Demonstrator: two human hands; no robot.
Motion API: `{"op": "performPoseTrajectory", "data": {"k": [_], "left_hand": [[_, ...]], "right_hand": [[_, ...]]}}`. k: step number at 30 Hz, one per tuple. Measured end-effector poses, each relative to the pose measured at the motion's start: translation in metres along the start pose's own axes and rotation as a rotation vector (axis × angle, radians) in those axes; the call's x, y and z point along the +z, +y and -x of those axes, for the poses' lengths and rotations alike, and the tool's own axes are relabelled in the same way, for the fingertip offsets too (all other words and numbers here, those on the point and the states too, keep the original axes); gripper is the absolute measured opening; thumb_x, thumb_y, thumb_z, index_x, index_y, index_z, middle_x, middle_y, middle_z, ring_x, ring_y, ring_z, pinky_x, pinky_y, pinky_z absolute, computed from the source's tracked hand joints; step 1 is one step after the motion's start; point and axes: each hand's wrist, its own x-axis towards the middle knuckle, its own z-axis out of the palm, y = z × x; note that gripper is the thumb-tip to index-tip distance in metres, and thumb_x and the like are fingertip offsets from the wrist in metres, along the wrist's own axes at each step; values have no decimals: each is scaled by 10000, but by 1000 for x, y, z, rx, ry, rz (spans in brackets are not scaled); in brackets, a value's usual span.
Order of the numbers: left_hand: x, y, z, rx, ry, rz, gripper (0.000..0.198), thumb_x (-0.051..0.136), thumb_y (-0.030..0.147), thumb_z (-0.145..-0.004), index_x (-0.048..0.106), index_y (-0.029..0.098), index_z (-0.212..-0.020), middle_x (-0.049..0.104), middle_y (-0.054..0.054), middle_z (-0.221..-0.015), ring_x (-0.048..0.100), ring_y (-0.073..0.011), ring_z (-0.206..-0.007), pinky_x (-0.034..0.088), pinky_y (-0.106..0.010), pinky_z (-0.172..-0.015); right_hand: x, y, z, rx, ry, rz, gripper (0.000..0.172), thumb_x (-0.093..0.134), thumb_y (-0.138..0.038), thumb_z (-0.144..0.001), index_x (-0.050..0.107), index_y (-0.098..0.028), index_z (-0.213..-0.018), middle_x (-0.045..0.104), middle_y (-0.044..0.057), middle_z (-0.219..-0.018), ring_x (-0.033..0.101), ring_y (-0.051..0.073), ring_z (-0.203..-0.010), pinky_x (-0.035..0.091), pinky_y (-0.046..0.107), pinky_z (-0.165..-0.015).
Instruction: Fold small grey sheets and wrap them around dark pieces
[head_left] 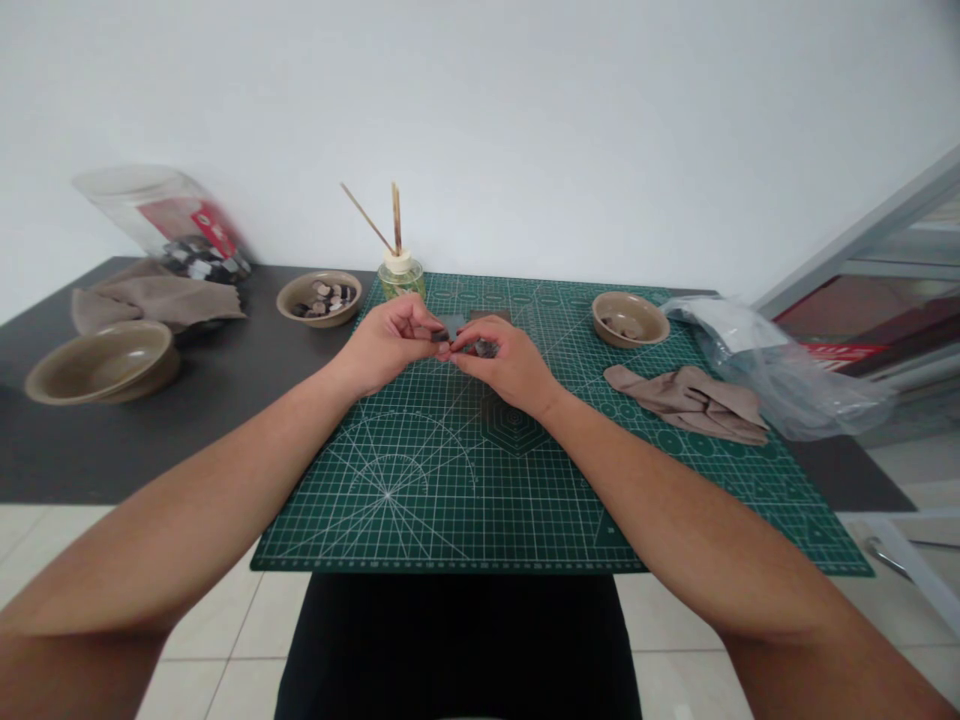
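Observation:
Both hands meet above the green cutting mat (442,480), fingertips nearly touching. My left hand (390,345) is closed in a pinch on a small dark piece (441,337), too small to name. Curled fingers close my right hand (506,362) around a small grey, mottled piece (486,349), partly hidden by the fingers. Just behind the fingertips lie a grey-blue flat square (453,322) and a brownish one (491,315), both partly covered by the hands.
A reed diffuser (401,268) stands behind my left hand. Bowls of small pieces sit left (319,318) and right (630,335). Farther left are another bowl (105,385), a cloth (157,300) and a bag (187,225). Another cloth (694,400) and plastic bag (795,375) lie right.

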Motion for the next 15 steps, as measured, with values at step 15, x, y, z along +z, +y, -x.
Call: {"op": "performPoseTrajectory", "data": {"k": [15], "left_hand": [[9, 16, 3, -214, -6, -56, 361, 909, 319, -672, 614, 154, -800, 756, -21, -686, 747, -172, -615, 623, -292, -624]], "right_hand": [[-2, -2, 4, 49, 155, 231, 193, 541, -216, -957, 598, -224, -1141, 749, 80, -1131, 714, 230, -967, 532, 363, -863]]}}
